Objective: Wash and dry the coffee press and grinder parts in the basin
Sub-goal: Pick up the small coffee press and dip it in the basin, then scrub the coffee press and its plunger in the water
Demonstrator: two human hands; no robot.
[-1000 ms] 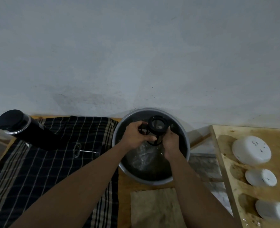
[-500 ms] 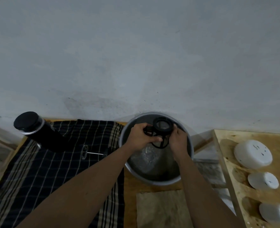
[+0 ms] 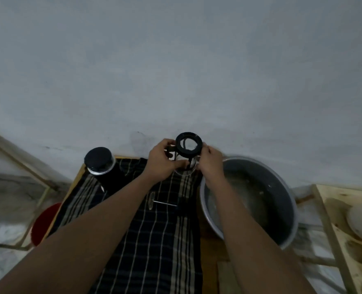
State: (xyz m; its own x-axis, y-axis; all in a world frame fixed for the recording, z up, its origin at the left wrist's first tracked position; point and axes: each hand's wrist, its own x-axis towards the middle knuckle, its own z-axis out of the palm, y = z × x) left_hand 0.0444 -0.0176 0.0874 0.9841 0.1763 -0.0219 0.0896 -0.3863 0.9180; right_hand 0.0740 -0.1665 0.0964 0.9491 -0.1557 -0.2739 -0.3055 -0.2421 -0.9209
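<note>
Now that your coffee press (image 3: 187, 154) has come out of the basin (image 3: 277, 181), your left hand (image 3: 163, 161) and right hand (image 3: 210, 164) grip it just left of the basin, over the cloth (image 3: 154, 240); drying likely follows.

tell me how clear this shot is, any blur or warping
Head view: dim, flat light, no glare; press fairly sharp at centre; bowls at the right edge smeared; the wide lens bends the base of the wall.

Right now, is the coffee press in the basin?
Out: left hand and right hand hold the coffee press over the cloth, beside the basin.
</note>
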